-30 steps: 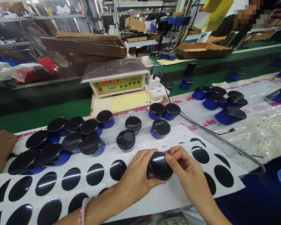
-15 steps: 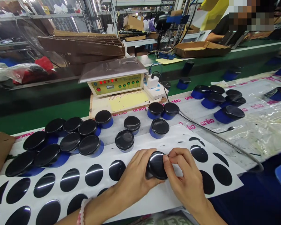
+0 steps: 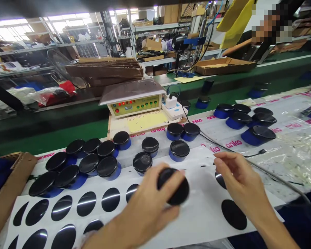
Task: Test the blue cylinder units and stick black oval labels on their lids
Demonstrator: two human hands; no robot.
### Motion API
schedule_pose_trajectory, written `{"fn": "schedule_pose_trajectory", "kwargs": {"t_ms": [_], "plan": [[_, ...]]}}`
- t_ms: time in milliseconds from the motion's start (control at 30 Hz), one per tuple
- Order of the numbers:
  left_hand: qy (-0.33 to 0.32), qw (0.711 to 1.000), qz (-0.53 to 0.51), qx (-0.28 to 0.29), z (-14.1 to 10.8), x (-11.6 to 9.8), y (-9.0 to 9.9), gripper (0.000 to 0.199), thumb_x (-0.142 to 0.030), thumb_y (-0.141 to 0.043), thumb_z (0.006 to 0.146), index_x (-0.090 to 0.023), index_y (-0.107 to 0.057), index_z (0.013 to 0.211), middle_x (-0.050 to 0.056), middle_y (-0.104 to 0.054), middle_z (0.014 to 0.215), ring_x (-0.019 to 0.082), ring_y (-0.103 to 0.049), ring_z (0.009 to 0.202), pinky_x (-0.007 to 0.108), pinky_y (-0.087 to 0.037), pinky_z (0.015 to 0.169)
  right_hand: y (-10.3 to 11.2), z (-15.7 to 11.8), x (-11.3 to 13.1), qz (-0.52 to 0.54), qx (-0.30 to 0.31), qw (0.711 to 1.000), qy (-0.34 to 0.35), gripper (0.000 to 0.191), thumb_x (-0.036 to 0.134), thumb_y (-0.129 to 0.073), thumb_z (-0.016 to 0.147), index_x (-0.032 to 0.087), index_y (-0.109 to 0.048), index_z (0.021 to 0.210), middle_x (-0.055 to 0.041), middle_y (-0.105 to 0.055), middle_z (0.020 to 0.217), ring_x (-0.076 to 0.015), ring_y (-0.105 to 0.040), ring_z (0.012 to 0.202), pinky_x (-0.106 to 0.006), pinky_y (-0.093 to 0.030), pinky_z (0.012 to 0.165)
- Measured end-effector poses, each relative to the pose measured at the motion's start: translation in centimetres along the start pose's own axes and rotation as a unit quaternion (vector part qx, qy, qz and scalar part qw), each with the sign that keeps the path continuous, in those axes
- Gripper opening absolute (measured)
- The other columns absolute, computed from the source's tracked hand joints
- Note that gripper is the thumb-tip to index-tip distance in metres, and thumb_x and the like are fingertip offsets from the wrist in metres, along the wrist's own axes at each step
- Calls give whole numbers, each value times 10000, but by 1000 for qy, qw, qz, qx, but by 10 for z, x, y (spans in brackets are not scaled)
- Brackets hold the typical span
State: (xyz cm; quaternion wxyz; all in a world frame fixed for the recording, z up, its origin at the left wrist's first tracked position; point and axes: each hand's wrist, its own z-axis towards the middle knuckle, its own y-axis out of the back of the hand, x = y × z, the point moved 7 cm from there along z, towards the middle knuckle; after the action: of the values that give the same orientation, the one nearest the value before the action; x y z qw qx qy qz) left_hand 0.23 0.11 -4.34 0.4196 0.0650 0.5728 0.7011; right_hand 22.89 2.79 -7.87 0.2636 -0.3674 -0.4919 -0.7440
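My left hand (image 3: 147,204), blurred by motion, grips a round black-topped piece (image 3: 181,192), with a finger lying across its top. It is over a white sheet (image 3: 199,211) that bears rows of glossy black circles (image 3: 110,199). My right hand (image 3: 246,186) is apart from it, above the sheet's right part, thumb and forefinger pinched together. Whatever that pinch holds, if anything, is too small to make out. Behind the sheet stand several round pieces with black tops and blue sides, among them a near one (image 3: 142,162) and one farther right (image 3: 179,150).
A control box (image 3: 134,106) with lit red lights stands at the back, beside a white power strip (image 3: 176,111). A grey cable (image 3: 280,183) crosses the right side. More blue-sided pieces (image 3: 259,135) stand there. A cardboard box (image 3: 15,186) is at left. A person's arm (image 3: 237,47) shows far right.
My right hand has left the round piece and moved right and slightly up. The left hand still holds the piece, its fingers now over the top. The camera view has tilted up.
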Motion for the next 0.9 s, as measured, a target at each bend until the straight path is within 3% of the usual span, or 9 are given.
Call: {"fn": "schedule_pose_trajectory", "kwargs": {"t_ms": [67, 133, 233, 367, 500, 600, 700, 800, 900], "plan": [[68, 994, 53, -71, 17, 28, 33, 607, -185, -540, 834, -310, -306, 1381, 88, -343, 1248, 220, -489, 1117, 351, -469, 950, 10, 11, 3, -36, -8, 999, 22, 243, 448, -506, 841, 230, -547, 942, -25, -602, 784, -181, -591, 690, -277, -439, 533], [150, 981, 103, -68, 37, 68, 52, 549, -299, -555, 850, -282, -342, 1356, 95, -354, 1234, 248, -515, 1077, 406, -464, 940, 12, 21, 9, -88, 5, 994, 57, 208, 413, -488, 849, 229, -552, 922, -32, -609, 781, -192, -594, 697, -280, -431, 518], [207, 972, 111, 21, 63, 120, 50, 563, -426, -498, 877, -210, -311, 1363, 125, -403, 1252, 268, -548, 1026, 419, -464, 910, -4, 41, 21, -169, 77, 970, 154, 197, 350, -433, 883, 218, -548, 973, -60, -616, 866, -214, -602, 772, -315, -476, 605], [194, 969, 133, 76, 81, 147, 34, 537, -419, -475, 886, -151, -350, 1335, 172, -407, 1275, 296, -563, 1002, 450, -444, 901, -34, 76, 26, -234, 141, 926, 260, 358, 303, -438, 874, 182, -469, 1210, -146, -516, 1210, -299, -514, 1078, -412, -483, 811], [182, 965, 147, 122, 82, 151, 23, 507, -465, -471, 885, -156, -415, 1283, 155, -473, 1227, 251, -581, 964, 441, -443, 894, -61, 108, 23, -256, 190, 902, 291, 491, 359, -528, 844, 254, -428, 1313, -108, -439, 1342, -327, -466, 1138, -439, -477, 837], [178, 962, 143, 151, 80, 155, 22, 517, -538, -407, 895, -167, -457, 1251, 122, -539, 1171, 236, -596, 955, 436, -456, 874, -71, 113, 21, -276, 213, 886, 306, 501, 355, -547, 838, 256, -446, 1319, -110, -509, 1263, -323, -493, 1072, -456, -473, 831], [175, 960, 149, 158, 78, 153, 24, 496, -534, -322, 918, -203, -487, 1249, 117, -575, 1128, 258, -590, 999, 456, -443, 899, -66, 108, 18, -298, 203, 883, 300, 479, 282, -547, 820, 206, -496, 1290, -160, -541, 1151, -346, -502, 1007, -492, -473, 781], [165, 964, 166, 127, 80, 128, 22, 505, -495, -284, 936, -179, -466, 1285, 168, -516, 1231, 316, -505, 1145, 515, -384, 963, -60, 103, 13, -305, 190, 887, 289, 425, 270, -518, 828, 194, -533, 1246, -170, -531, 1138, -335, -516, 970, -482, -480, 755], [107, 976, 161, 105, 89, 77, 2, 591, -510, -463, 880, -165, -379, 1353, 164, -400, 1385, 327, -349, 1298, 507, -280, 1068, -61, 99, 12, -300, 191, 888, 292, 415, 277, -496, 850, 212, -517, 1260, -144, -523, 1185, -300, -532, 983, -454, -482, 796]]}}
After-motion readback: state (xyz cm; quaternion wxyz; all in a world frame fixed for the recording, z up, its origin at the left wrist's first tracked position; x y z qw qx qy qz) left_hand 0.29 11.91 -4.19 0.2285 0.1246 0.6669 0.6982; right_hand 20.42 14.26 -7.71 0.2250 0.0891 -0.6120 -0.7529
